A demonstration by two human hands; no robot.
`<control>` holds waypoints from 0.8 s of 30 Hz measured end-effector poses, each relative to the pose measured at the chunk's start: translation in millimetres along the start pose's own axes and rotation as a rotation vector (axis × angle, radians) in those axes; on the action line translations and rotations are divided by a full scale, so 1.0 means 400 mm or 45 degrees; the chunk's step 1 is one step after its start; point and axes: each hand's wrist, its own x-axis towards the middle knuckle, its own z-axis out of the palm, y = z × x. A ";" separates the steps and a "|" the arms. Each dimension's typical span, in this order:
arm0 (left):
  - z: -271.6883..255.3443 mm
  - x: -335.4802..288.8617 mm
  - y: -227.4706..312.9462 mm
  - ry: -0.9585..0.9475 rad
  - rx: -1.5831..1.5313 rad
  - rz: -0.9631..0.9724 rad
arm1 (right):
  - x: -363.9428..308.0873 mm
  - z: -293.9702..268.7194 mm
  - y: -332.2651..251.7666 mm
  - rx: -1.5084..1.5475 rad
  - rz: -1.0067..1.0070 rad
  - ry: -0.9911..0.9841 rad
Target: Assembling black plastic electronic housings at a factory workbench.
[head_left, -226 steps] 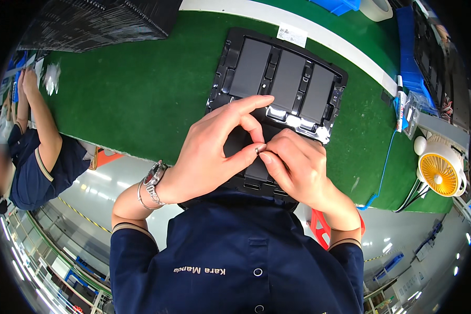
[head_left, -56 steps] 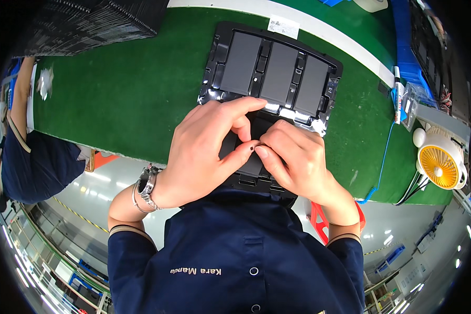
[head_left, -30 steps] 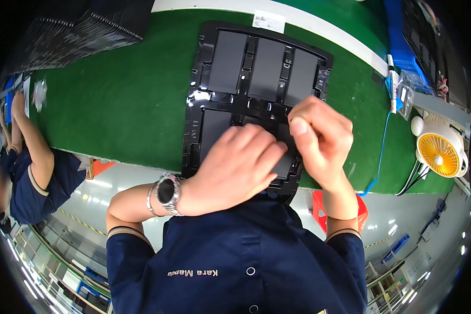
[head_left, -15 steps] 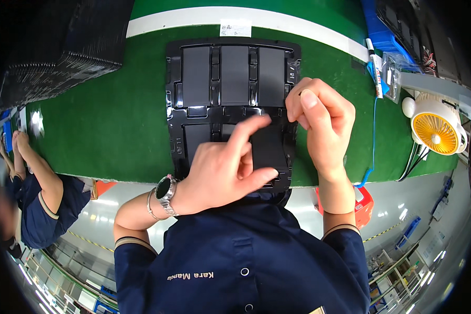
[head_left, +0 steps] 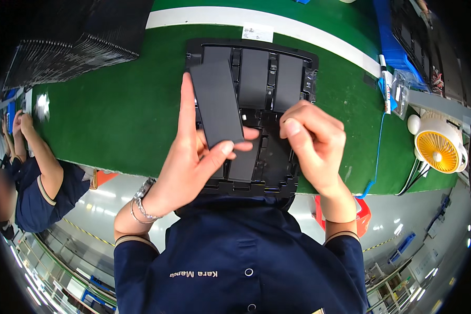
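Note:
A flat dark grey rectangular slab (head_left: 217, 104) rests in my left hand (head_left: 180, 165), tilted above the left half of a black plastic tray (head_left: 278, 157). My thumb presses its lower end while the fingers pass behind and along its left side. The far row of the tray holds similar grey slabs, such as the middle slab (head_left: 254, 78); another slab (head_left: 244, 165) shows in the near row. The near-right compartment holds no slab. Over the tray's right edge, my right hand (head_left: 316, 144) is closed, thumb against curled fingers; whatever it pinches, if anything, is hidden.
Stacked black trays (head_left: 68, 60) stand at the far left of the green table (head_left: 110, 115). To the right are a marker (head_left: 385, 83), a clear plastic bag (head_left: 400, 91), a blue coiled cord (head_left: 369, 188) and a white-and-yellow fan (head_left: 437, 149). A co-worker (head_left: 44, 172) sits at left.
My left hand has lifted a slab from the near-right compartment and moved it left and up. My right hand has lowered slightly, still closed. The whole view has shifted a little.

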 end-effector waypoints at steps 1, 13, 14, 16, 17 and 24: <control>-0.003 0.006 0.000 0.050 -0.006 0.014 | -0.003 0.010 0.001 0.019 0.013 -0.038; -0.032 0.026 0.017 -0.278 -0.356 -0.276 | -0.011 0.032 0.008 0.078 0.169 -0.134; -0.032 0.025 0.017 -0.270 -0.333 -0.271 | -0.010 0.031 0.007 0.079 0.179 -0.139; -0.034 0.023 0.013 -0.256 -0.288 -0.261 | -0.010 0.030 0.006 0.081 0.200 -0.148; -0.029 0.022 0.013 -0.218 -0.280 -0.246 | -0.012 0.031 0.006 0.108 0.226 -0.161; -0.017 0.010 0.009 -0.162 -0.229 -0.148 | -0.012 0.037 -0.012 0.254 0.364 -0.213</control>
